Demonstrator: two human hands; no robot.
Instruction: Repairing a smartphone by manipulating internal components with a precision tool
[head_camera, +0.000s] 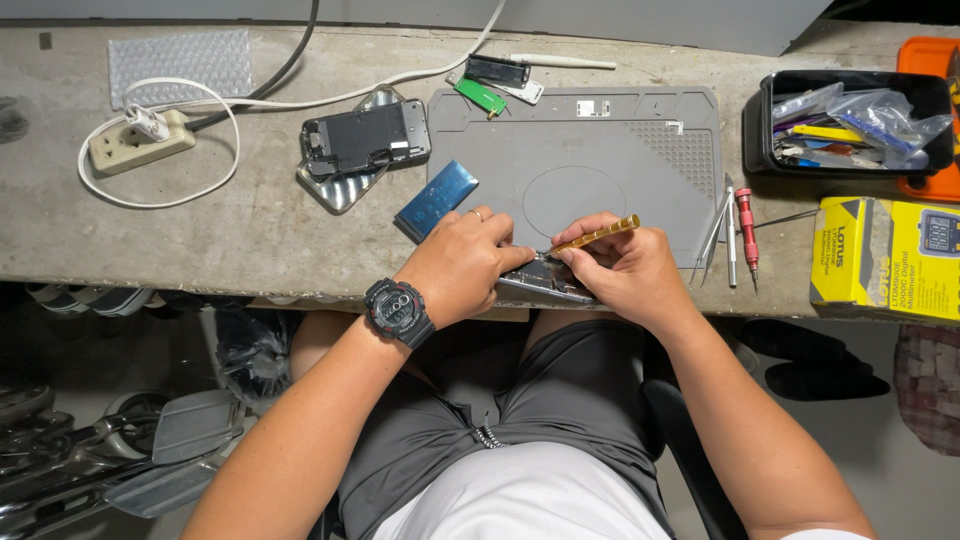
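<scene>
An opened phone (545, 280) lies at the near edge of the workbench (250, 230), partly on the near edge of the grey work mat (600, 140), and both hands are on it. The left hand (462, 262), with a black watch (398, 310) on its wrist, presses down on the phone's left end, its fingers curled over it. The right hand (625, 268) pinches a gold-coloured screwdriver (597, 235), whose tip meets the phone's insides while its handle slants up to the right. Just left of the left hand a blue battery (437, 200) lies slanted across the mat's edge. Farther left and back sits a second opened phone (365, 138) on top of a loose back cover. Right of the hands, tweezers (713, 240) and a red screwdriver (747, 225) lie at the mat's right side. At the far right stand a black tray (850, 125) full of small bags and tools, and nearer, a yellow box (885, 257). At the far left a white power strip (138, 142) rests with its looped cord.
</scene>
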